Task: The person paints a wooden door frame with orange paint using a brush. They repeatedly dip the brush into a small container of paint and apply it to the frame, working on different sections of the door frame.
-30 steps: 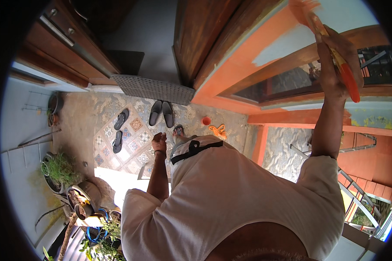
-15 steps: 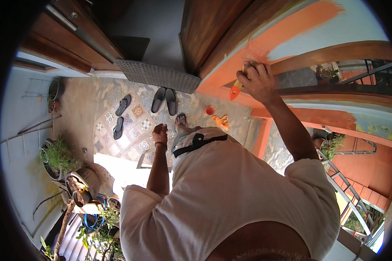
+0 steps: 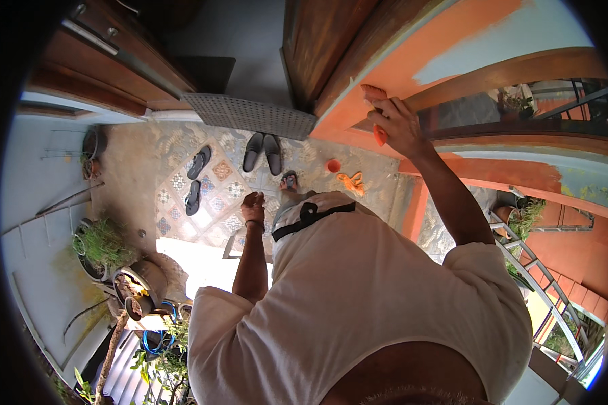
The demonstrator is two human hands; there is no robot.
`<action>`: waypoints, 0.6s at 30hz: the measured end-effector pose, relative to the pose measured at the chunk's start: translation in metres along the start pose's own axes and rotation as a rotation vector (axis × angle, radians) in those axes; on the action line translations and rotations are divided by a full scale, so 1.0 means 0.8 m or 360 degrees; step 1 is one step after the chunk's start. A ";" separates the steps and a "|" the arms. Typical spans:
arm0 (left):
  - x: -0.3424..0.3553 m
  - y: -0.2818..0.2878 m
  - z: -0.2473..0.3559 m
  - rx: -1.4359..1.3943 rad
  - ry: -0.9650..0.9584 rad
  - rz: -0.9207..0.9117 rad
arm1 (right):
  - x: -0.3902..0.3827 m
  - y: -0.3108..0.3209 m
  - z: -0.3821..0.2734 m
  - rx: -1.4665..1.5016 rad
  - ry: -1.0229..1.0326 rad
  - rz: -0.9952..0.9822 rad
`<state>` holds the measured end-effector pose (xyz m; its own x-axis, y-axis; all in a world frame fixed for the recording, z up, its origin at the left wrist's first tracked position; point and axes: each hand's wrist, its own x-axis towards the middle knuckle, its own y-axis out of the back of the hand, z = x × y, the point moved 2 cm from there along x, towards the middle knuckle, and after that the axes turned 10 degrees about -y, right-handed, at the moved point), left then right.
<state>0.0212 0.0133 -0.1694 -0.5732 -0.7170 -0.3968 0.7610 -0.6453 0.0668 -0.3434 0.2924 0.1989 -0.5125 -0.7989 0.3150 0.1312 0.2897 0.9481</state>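
My right hand [image 3: 397, 125] is closed round a paintbrush [image 3: 380, 135] with an orange handle end. Its paint-coated bristles rest against the wall strip [image 3: 412, 64] beside the wooden door frame, where fresh orange paint meets a pale, uncoated-looking patch [image 3: 476, 57]. Part of the brush is hidden behind my fingers. Low at my side hangs my left hand [image 3: 253, 208], its fingers curled and nothing visible in them. On the floor ahead stand a small red-orange cup [image 3: 333, 165] and a crumpled orange cloth [image 3: 352, 183].
A wooden window frame [image 3: 520, 77] juts out beside my right arm. Black slippers [image 3: 262, 152] and a pair of flip-flops [image 3: 194, 179] lie on the tiles. Potted plants [image 3: 101, 246] line the left wall. A metal ladder [image 3: 540, 290] leans at the right.
My right hand has shifted the brush along the wall toward the door frame, and the handle has swung to a different slant. My left hand stays low, nearly unchanged.
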 end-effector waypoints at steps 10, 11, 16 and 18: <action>0.014 -0.026 0.023 0.0024 0.0034 -0.0127 | 0.001 0.160 -0.016 0.0294 -0.0044 0.0597; 0.014 -0.029 0.025 0.0037 0.0016 -0.0140 | -0.009 0.129 -0.007 0.0275 -0.0085 0.0432; 0.016 -0.032 0.046 0.0156 0.0023 -0.0241 | -0.010 0.091 0.035 0.0269 -0.0168 0.0246; 0.018 -0.029 0.055 0.0232 0.0052 -0.0295 | 0.006 0.139 0.051 0.0201 -0.0184 0.0437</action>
<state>-0.0181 0.0065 -0.1367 -0.6870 -0.5756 -0.4435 0.5906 -0.7979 0.1206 -0.3663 0.3423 0.3042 -0.5663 -0.6187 0.5445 0.1754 0.5550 0.8131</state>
